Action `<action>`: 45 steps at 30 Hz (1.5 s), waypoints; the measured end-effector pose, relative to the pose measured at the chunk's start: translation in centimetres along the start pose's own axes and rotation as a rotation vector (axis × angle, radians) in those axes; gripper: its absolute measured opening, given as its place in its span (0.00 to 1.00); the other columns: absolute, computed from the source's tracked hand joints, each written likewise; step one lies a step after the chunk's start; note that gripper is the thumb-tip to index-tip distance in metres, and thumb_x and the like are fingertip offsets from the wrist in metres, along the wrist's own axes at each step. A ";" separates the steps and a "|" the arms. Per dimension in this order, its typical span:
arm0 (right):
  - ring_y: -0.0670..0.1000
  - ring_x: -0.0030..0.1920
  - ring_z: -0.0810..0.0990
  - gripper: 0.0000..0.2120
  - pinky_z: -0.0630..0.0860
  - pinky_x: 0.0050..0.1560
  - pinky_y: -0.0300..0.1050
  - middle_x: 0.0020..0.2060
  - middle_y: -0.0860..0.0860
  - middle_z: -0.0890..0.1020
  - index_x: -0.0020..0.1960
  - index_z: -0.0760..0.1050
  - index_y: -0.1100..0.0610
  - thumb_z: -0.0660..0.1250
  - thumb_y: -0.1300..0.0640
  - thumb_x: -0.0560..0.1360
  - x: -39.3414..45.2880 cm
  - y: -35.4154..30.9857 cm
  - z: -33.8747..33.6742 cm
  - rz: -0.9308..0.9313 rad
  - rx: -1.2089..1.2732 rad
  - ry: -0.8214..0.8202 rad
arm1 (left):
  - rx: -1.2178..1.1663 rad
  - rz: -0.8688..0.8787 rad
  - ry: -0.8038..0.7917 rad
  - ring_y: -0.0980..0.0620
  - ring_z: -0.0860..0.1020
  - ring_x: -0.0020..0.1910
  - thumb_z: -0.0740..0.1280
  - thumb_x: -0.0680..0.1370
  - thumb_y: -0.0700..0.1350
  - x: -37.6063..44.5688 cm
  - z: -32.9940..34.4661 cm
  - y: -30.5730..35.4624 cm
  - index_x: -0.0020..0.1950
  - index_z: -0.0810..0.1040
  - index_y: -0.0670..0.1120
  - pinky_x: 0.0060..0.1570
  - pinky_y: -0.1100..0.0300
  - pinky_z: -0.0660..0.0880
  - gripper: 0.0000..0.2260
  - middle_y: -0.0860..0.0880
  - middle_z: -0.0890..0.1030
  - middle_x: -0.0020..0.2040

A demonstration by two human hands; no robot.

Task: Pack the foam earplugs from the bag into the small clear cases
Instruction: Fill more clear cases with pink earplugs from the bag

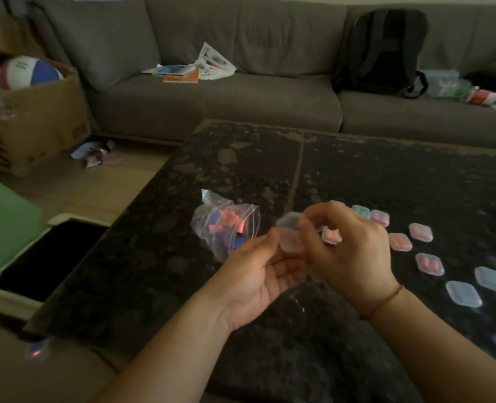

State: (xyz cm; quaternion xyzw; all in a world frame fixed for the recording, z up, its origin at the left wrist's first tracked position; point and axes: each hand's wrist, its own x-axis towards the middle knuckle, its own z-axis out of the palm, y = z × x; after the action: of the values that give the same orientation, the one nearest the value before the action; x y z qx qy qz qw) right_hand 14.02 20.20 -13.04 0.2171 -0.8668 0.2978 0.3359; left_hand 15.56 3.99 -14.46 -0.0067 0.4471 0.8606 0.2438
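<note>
A small clear case (289, 239) is being held above the dark stone table (159, 257) between both hands. The left hand (258, 279) is being kept palm-up and loosely cupped, its thumb and fingertips closed on the near edge of the case's lower half. The right hand (347, 251) is being curled down from above, knuckles toward the camera, with its thumb and fingers pinched on the case's far side; the exact contact is being hidden by the fingers. The case is being shown hinged apart, its lid tilted up and away toward the sofa (241, 91) while the base faces roughly upward; its long axis cannot be told through the blur, nor whether anything is lying inside it. Just beyond the left hand, a clear zip bag (226, 225) is being left crumpled on the table with its mouth toward the right, pink and blue foam earplugs (227, 221) being visible through the plastic. To the right of the hands, filled cases (421, 232) holding pink plugs are being laid flat in a loose cluster, and nearer the table's right edge empty cases (463, 293) are being kept flat, just beside one another. A thin cord bracelet (386, 301) is being worn on the right wrist.
</note>
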 end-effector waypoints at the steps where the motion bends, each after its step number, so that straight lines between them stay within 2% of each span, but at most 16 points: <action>1: 0.43 0.38 0.80 0.09 0.80 0.36 0.45 0.40 0.44 0.81 0.48 0.77 0.52 0.64 0.48 0.77 0.1 0.1 0.1 0.051 0.011 -0.006 | 0.042 -0.032 -0.035 0.49 0.84 0.50 0.62 0.80 0.50 -0.2 -0.1 0.0 0.59 0.83 0.43 0.52 0.54 0.79 0.16 0.42 0.85 0.54; 3: 0.41 0.39 0.80 0.08 0.81 0.38 0.45 0.40 0.40 0.80 0.49 0.77 0.48 0.63 0.45 0.76 0.0 0.3 0.3 0.125 0.011 -0.096 | 0.107 -0.101 -0.124 0.49 0.83 0.49 0.62 0.81 0.50 -0.6 -0.4 -0.1 0.58 0.83 0.43 0.53 0.54 0.79 0.15 0.42 0.84 0.51; 6: 0.40 0.40 0.80 0.08 0.81 0.39 0.42 0.39 0.40 0.80 0.49 0.76 0.44 0.62 0.43 0.75 -0.2 0.4 0.4 0.129 0.042 -0.223 | 0.140 -0.161 -0.181 0.46 0.83 0.50 0.61 0.81 0.50 -1.0 -1.1 0.0 0.59 0.83 0.43 0.56 0.51 0.79 0.16 0.41 0.84 0.53; 9: 0.41 0.40 0.81 0.11 0.80 0.38 0.43 0.40 0.41 0.81 0.50 0.77 0.46 0.60 0.42 0.77 0.1 0.1 0.4 0.072 0.046 -0.206 | 0.120 -0.176 -0.178 0.44 0.83 0.53 0.60 0.82 0.53 -1.2 -1.6 0.8 0.65 0.81 0.44 0.56 0.50 0.79 0.19 0.40 0.83 0.59; 11: 0.42 0.40 0.81 0.13 0.80 0.37 0.44 0.40 0.42 0.82 0.50 0.78 0.47 0.60 0.41 0.76 0.4 -0.4 0.6 0.064 0.066 -0.195 | 0.121 -0.165 -0.144 0.45 0.83 0.53 0.59 0.83 0.55 -1.4 -1.8 1.3 0.67 0.80 0.45 0.53 0.51 0.80 0.20 0.40 0.83 0.59; 14: 0.43 0.40 0.82 0.12 0.80 0.37 0.44 0.40 0.42 0.82 0.51 0.79 0.48 0.61 0.43 0.76 0.6 -1.4 1.2 0.078 0.142 -0.194 | 0.185 -0.128 -0.037 0.46 0.84 0.48 0.57 0.84 0.56 -1.7 -2.6 2.5 0.67 0.80 0.44 0.47 0.53 0.80 0.21 0.41 0.85 0.52; 17: 0.42 0.41 0.81 0.10 0.80 0.40 0.44 0.40 0.42 0.82 0.52 0.79 0.48 0.63 0.46 0.75 0.9 -2.0 2.5 0.220 0.223 -0.136 | 0.165 -0.023 0.159 0.50 0.81 0.38 0.61 0.80 0.56 -2.0 -4.1 4.6 0.62 0.81 0.42 0.38 0.56 0.80 0.22 0.44 0.83 0.43; 18: 0.42 0.42 0.81 0.09 0.80 0.42 0.43 0.41 0.42 0.82 0.52 0.78 0.46 0.63 0.47 0.75 1.0 -2.0 3.1 0.266 0.188 -0.170 | 0.133 0.025 0.226 0.51 0.80 0.37 0.61 0.79 0.57 -2.1 -4.6 5.3 0.61 0.82 0.41 0.37 0.56 0.79 0.22 0.45 0.82 0.41; 22: 0.41 0.44 0.80 0.10 0.80 0.49 0.43 0.46 0.43 0.82 0.58 0.76 0.42 0.63 0.47 0.78 0.9 -2.0 5.9 0.315 -0.073 -0.602 | -0.039 0.148 0.457 0.51 0.75 0.37 0.56 0.84 0.57 -2.7 -5.9 7.1 0.54 0.80 0.43 0.39 0.56 0.74 0.20 0.46 0.80 0.38; 25: 0.42 0.45 0.80 0.12 0.81 0.48 0.44 0.45 0.42 0.82 0.59 0.75 0.41 0.63 0.43 0.77 0.7 -2.6 7.3 0.289 -0.149 -0.723 | -0.087 0.151 0.552 0.51 0.74 0.37 0.56 0.85 0.57 -2.9 -6.1 7.4 0.54 0.80 0.43 0.39 0.56 0.73 0.20 0.46 0.78 0.39; 27: 0.43 0.45 0.81 0.12 0.80 0.48 0.45 0.45 0.42 0.82 0.58 0.75 0.41 0.63 0.41 0.76 0.6 -2.9 7.9 0.287 -0.197 -0.734 | -0.067 0.136 0.570 0.51 0.74 0.37 0.56 0.85 0.58 -3.0 -6.0 7.3 0.54 0.80 0.43 0.39 0.56 0.72 0.21 0.46 0.78 0.39; 31: 0.44 0.44 0.81 0.13 0.80 0.46 0.44 0.46 0.44 0.82 0.57 0.74 0.42 0.62 0.38 0.76 0.4 -3.6 8.4 0.299 -0.267 -0.654 | -0.035 0.116 0.608 0.50 0.74 0.36 0.56 0.85 0.58 -3.1 -5.8 7.5 0.54 0.81 0.43 0.39 0.56 0.72 0.22 0.46 0.78 0.40; 33: 0.43 0.41 0.80 0.12 0.80 0.43 0.42 0.45 0.43 0.81 0.55 0.75 0.43 0.61 0.38 0.77 0.6 -4.0 8.6 0.292 -0.240 -0.583 | -0.063 0.113 0.640 0.50 0.74 0.36 0.56 0.84 0.59 -3.1 -5.9 7.7 0.53 0.82 0.44 0.40 0.55 0.72 0.22 0.46 0.78 0.41; 36: 0.44 0.38 0.79 0.11 0.80 0.40 0.44 0.41 0.44 0.80 0.53 0.75 0.45 0.58 0.42 0.80 1.5 -3.6 9.1 0.316 -0.238 -0.502 | -0.115 0.108 0.658 0.50 0.74 0.37 0.57 0.84 0.59 -3.1 -6.0 7.9 0.54 0.82 0.44 0.40 0.55 0.72 0.22 0.46 0.79 0.42; 41: 0.46 0.37 0.80 0.11 0.81 0.43 0.47 0.39 0.46 0.79 0.52 0.75 0.49 0.58 0.43 0.80 2.2 -2.1 10.4 0.451 -0.321 -0.633 | -0.131 0.095 0.648 0.51 0.73 0.36 0.57 0.84 0.58 -3.0 -6.0 7.8 0.54 0.82 0.43 0.39 0.56 0.72 0.22 0.46 0.79 0.42; 45: 0.47 0.36 0.78 0.15 0.77 0.37 0.43 0.36 0.45 0.77 0.51 0.76 0.49 0.61 0.39 0.78 2.8 -1.8 11.2 0.518 -0.357 -0.639 | -0.120 0.081 0.643 0.50 0.74 0.36 0.57 0.84 0.58 -2.8 -5.9 7.5 0.54 0.82 0.44 0.38 0.56 0.72 0.22 0.46 0.79 0.41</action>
State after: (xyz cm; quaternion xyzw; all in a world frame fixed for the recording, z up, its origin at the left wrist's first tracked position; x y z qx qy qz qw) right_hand 8.05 11.02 -17.02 0.0126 -0.9907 0.1356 -0.0022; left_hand 13.60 -5.40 -11.60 -0.2745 0.4496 0.8482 0.0551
